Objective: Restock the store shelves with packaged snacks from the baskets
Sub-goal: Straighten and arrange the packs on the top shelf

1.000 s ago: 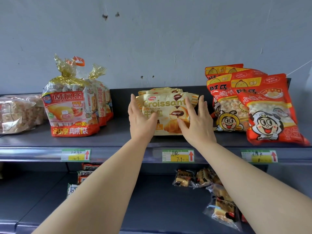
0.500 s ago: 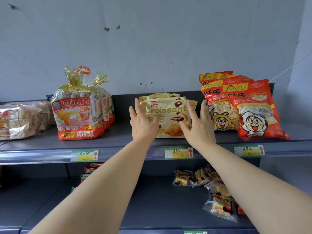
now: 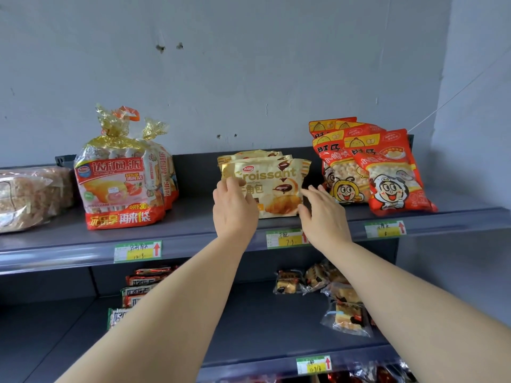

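Gold "Croissant" snack bags point(image 3: 279, 186) stand in a short row, one behind another, in the middle of the dark top shelf point(image 3: 193, 236). My left hand point(image 3: 235, 208) lies flat against the lower left of the front bag, fingers loose. Just off the bag's lower right corner is my right hand point(image 3: 322, 214), fingers spread and holding nothing. Both forearms reach up from the bottom of the view. No basket is in view.
Left of the croissants stand red-and-gold pie bags point(image 3: 116, 183) and a clear bag of cakes point(image 3: 27, 197). Red cartoon snack bags point(image 3: 392, 175) lean at the right. The shelf below holds small cake packs point(image 3: 345, 308) and wafer packs point(image 3: 138, 288). Price tags point(image 3: 286, 238) line the shelf edge.
Both hands have drawn back and down from the sides of the front croissant bag, and the right hand has come off it. The view has tilted up a little.
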Tool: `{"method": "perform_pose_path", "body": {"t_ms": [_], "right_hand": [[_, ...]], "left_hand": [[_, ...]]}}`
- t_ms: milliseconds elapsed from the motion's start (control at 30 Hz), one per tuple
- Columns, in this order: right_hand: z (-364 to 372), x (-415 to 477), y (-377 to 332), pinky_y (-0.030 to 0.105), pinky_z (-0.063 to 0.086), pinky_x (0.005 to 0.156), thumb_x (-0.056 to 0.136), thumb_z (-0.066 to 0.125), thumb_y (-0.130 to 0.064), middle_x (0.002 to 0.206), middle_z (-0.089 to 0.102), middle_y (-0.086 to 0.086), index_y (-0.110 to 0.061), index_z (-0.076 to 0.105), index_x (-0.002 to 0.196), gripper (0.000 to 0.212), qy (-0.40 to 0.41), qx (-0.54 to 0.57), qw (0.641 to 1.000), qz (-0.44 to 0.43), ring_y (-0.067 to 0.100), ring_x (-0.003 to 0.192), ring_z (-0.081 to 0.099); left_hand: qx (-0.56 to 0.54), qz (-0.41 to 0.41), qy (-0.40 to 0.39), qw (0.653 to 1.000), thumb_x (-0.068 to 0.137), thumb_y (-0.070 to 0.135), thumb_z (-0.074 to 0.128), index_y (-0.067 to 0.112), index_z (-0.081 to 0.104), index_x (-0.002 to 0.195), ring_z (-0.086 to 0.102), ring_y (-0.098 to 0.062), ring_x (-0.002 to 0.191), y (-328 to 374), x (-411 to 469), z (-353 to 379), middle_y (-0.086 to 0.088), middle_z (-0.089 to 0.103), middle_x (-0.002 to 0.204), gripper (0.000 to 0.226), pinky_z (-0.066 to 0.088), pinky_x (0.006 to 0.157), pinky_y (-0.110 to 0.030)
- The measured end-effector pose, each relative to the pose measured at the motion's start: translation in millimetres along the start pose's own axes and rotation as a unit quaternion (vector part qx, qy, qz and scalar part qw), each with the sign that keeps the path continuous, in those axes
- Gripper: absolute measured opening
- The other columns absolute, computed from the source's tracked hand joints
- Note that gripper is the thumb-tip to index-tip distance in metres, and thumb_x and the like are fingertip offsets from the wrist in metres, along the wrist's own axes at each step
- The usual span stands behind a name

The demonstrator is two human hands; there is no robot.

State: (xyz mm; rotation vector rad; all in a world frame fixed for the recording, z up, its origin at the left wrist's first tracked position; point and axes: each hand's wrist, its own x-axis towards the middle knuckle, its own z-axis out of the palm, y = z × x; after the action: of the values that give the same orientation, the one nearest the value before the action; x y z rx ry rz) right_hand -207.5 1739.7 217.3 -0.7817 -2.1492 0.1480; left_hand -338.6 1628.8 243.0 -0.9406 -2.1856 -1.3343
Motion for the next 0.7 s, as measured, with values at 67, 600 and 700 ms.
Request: {"method": "perform_pose_path", "body": {"t_ms": [67, 600, 700], "right_hand": [[-9.1, -7.9, 1.7, 0.04, 0.034, 0.112, 0.102, 0.044, -0.026, 0.145, 0.05, 0.003, -0.018, 0.051, 0.138, 0.038, 0.012, 0.008, 1.0, 0.014, 0.018, 0.142, 0.035], [-87.0, -7.9, 97.6, 0.038, 0.048, 0.089, 0.099, 0.049, -0.022, 0.124, 0.065, 0.005, -0.017, 0.06, 0.129, 0.032, 0.089, -0.051, 0.986, 0.134, 0.025, 0.116, 0.057], [-96.1, 7.2, 130.5, 0.042, 0.048, 0.096, 0.099, 0.049, -0.024, 0.13, 0.06, 0.005, -0.017, 0.057, 0.131, 0.034, 0.098, -0.043, 0.982, 0.157, 0.026, 0.121, 0.052]], "left_hand": [[-0.004, 0.028, -0.011, 1.0, 0.097, 0.017, 0.051, 0.02, 0.051, 0.122, 0.049, -0.018, 0.114, 5.5, -5.3, -1.4, 0.002, 0.051, 0.125, 0.025, 0.048, 0.086, -0.035], [-0.048, 0.145, -0.22, 0.963, 0.098, 0.027, 0.053, 0.017, 0.052, 0.128, 0.06, -0.02, 0.101, 118.5, -24.8, 76.0, 0.0, 0.063, 0.117, 0.032, 0.054, 0.083, -0.036], [-0.042, 0.125, -0.262, 0.956, 0.097, 0.033, 0.053, 0.016, 0.051, 0.126, 0.059, -0.019, 0.095, 140.8, -22.4, 106.3, -0.001, 0.063, 0.113, 0.034, 0.054, 0.082, -0.037]]}}
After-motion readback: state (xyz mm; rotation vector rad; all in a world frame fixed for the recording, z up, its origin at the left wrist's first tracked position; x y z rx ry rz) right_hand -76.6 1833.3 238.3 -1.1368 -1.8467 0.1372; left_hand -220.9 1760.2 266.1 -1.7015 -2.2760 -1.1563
